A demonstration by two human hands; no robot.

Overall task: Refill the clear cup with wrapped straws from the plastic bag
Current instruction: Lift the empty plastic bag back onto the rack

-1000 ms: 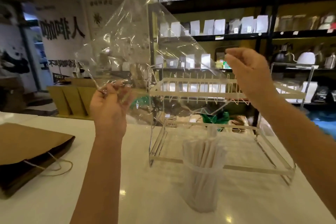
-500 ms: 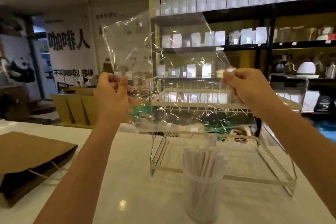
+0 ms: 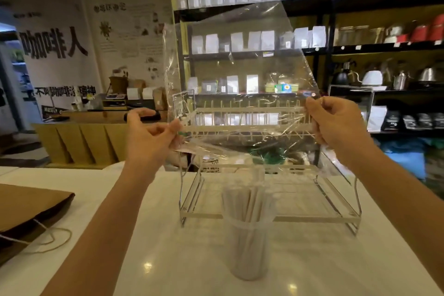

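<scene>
An empty clear plastic bag [image 3: 240,74] is stretched flat in the air in front of me. My left hand [image 3: 150,138] pinches its lower left corner and my right hand [image 3: 336,125] pinches its lower right corner. Below the bag, on the white counter, stands the clear cup [image 3: 248,250], packed with upright white wrapped straws [image 3: 245,202] that stick out well above its rim. No straws show inside the bag.
A clear acrylic rack [image 3: 283,217] stands right behind the cup. A brown paper bag [image 3: 26,209] with string handles lies at the counter's left edge. Shelves of white pouches and kettles fill the background.
The bag went from hanging crumpled off my left hand to being spread flat between both hands. My right hand closed on its corner, and both hands sit lower and wider apart.
</scene>
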